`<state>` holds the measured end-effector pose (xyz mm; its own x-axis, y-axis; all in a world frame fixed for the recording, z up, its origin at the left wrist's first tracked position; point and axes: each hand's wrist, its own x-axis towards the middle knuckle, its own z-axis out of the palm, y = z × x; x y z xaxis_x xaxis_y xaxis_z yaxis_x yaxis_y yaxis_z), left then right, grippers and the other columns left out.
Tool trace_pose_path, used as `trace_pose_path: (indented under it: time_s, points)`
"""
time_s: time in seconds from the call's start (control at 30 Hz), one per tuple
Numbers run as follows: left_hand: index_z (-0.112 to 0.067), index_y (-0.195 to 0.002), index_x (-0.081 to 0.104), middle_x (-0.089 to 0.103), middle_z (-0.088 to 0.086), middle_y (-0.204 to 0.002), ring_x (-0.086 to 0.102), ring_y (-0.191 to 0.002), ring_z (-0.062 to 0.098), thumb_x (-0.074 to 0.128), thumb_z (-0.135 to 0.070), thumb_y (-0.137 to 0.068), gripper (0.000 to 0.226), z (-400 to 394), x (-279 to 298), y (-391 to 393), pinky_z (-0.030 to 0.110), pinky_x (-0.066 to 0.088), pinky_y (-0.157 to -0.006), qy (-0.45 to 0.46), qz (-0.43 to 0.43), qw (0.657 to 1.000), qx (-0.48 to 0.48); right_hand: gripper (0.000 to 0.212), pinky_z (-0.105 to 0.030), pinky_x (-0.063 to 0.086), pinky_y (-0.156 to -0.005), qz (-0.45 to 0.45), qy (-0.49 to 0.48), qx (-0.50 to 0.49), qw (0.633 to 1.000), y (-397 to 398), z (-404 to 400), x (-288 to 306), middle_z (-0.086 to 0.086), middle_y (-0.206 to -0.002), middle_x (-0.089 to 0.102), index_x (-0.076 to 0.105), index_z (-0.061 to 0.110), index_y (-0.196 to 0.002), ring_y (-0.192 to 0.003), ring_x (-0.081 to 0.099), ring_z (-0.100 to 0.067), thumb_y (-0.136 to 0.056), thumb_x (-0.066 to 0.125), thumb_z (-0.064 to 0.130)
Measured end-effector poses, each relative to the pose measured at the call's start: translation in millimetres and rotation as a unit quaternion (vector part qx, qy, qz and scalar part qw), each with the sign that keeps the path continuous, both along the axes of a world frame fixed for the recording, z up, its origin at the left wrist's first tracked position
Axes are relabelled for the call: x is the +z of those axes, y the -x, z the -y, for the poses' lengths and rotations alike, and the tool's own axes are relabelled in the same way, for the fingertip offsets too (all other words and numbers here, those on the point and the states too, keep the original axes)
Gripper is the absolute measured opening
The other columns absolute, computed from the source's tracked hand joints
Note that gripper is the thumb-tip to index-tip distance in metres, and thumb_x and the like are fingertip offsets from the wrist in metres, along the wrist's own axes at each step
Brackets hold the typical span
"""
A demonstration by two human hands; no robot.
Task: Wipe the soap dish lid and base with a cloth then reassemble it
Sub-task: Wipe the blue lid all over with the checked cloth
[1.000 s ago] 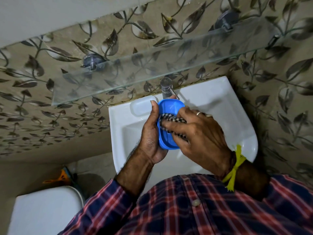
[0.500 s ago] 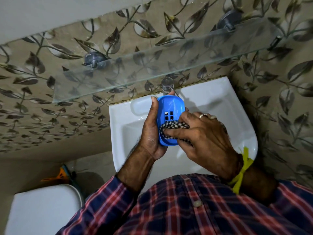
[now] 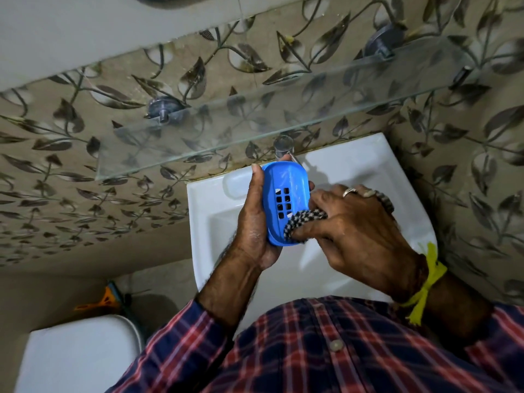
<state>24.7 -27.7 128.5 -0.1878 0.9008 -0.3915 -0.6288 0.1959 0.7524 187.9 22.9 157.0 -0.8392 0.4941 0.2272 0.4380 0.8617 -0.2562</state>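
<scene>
A blue plastic soap dish part with a grid of small square holes stands on end over the white washbasin. My left hand grips it along its left edge, thumb up at the top. My right hand presses a black-and-white checked cloth against the lower right of the blue part. I cannot tell whether this part is the lid or the base. No second blue part shows.
A glass shelf juts from the leaf-patterned wall just above the basin, with a chrome tap behind the soap dish. A white toilet cistern stands at the lower left, an orange-handled brush beside it.
My right hand has slid the cloth down from the middle of the blue part to its lower end, uncovering the grid of holes. My left hand has held the part in place.
</scene>
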Motion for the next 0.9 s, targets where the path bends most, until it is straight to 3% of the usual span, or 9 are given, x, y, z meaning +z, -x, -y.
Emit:
trace_pose_path:
  time_s: [0.07, 0.2, 0.27, 0.4, 0.5, 0.6, 0.8, 0.9]
  points:
    - [-0.028, -0.14, 0.059, 0.072, 0.008, -0.113, 0.068, -0.098, 0.024, 0.031, -0.07, -0.098, 0.066, -2, 0, 0, 0.04, 0.058, -0.086, 0.0, -0.001, 1.0, 0.005, 0.028, -0.042, 0.045, -0.074, -0.022, 0.021, -0.037, 0.999, 5, -2, 1, -0.004, -0.094, 0.063, 0.078, 0.038, -0.096, -0.08, 0.058, -0.029, -0.078, 0.074, 0.016]
    - [-0.028, -0.139, 0.06, 0.071, 0.01, -0.114, 0.066, -0.098, 0.026, 0.029, -0.072, -0.098, 0.067, 0, 0, 6, 0.039, 0.058, -0.081, -0.004, 0.011, 1.0, -0.001, 0.029, -0.039, 0.043, -0.073, -0.011, -0.003, 0.012, 1.0, 8, 6, -1, -0.003, -0.095, 0.063, 0.076, 0.04, -0.097, -0.08, 0.056, -0.026, -0.078, 0.068, 0.018]
    - [-0.028, -0.14, 0.059, 0.068, 0.012, -0.119, 0.064, -0.101, 0.028, 0.029, -0.072, -0.097, 0.068, 0, 0, 6, 0.038, 0.06, -0.075, -0.003, 0.005, 1.0, 0.007, 0.029, -0.04, 0.045, -0.074, -0.001, 0.005, -0.008, 1.0, 6, 5, 1, -0.003, -0.097, 0.064, 0.077, 0.039, -0.095, -0.081, 0.058, -0.027, -0.076, 0.073, 0.017]
    - [-0.029, -0.124, 0.072, 0.075, 0.005, -0.109, 0.071, -0.096, 0.022, 0.028, -0.07, -0.099, 0.065, -4, 1, 7, 0.039, 0.058, -0.086, -0.011, -0.003, 1.0, 0.017, 0.031, -0.041, 0.046, -0.075, -0.014, 0.022, -0.047, 0.999, 13, 2, 3, -0.003, -0.097, 0.065, 0.078, 0.036, -0.094, -0.082, 0.059, -0.029, -0.073, 0.077, 0.014]
    - [-0.028, -0.128, 0.07, 0.075, 0.005, -0.107, 0.071, -0.094, 0.021, 0.027, -0.07, -0.099, 0.066, -2, -2, 10, 0.037, 0.059, -0.081, -0.017, -0.002, 1.0, 0.018, 0.03, -0.042, 0.047, -0.075, 0.017, -0.011, 0.002, 1.0, 10, 4, 3, -0.004, -0.097, 0.065, 0.077, 0.038, -0.093, -0.082, 0.059, -0.028, -0.073, 0.075, 0.015]
    - [-0.032, -0.115, 0.076, 0.075, 0.002, -0.105, 0.072, -0.092, 0.019, 0.023, -0.072, -0.099, 0.068, 0, -6, 6, 0.037, 0.058, -0.08, -0.017, -0.002, 1.0, 0.003, 0.032, -0.044, 0.048, -0.076, 0.011, -0.008, -0.038, 0.999, 12, 0, 7, -0.005, -0.096, 0.066, 0.078, 0.036, -0.09, -0.081, 0.059, -0.03, -0.069, 0.079, 0.013]
    - [-0.034, -0.128, 0.068, 0.074, 0.003, -0.109, 0.07, -0.095, 0.022, 0.026, -0.074, -0.097, 0.066, -1, -5, 10, 0.041, 0.057, -0.082, -0.011, 0.004, 1.0, 0.001, 0.031, -0.048, 0.047, -0.081, 0.037, -0.063, 0.013, 0.997, 11, 6, 4, -0.007, -0.098, 0.064, 0.076, 0.033, -0.087, -0.088, 0.06, -0.032, -0.066, 0.076, 0.011]
    - [-0.034, -0.126, 0.07, 0.075, 0.002, -0.111, 0.072, -0.096, 0.02, 0.026, -0.073, -0.098, 0.066, -2, -5, 5, 0.041, 0.058, -0.084, 0.001, 0.0, 1.0, 0.012, 0.029, -0.046, 0.044, -0.078, 0.008, -0.058, -0.044, 0.997, 16, 0, 6, -0.007, -0.098, 0.064, 0.077, 0.032, -0.089, -0.084, 0.058, -0.034, -0.07, 0.074, 0.011]
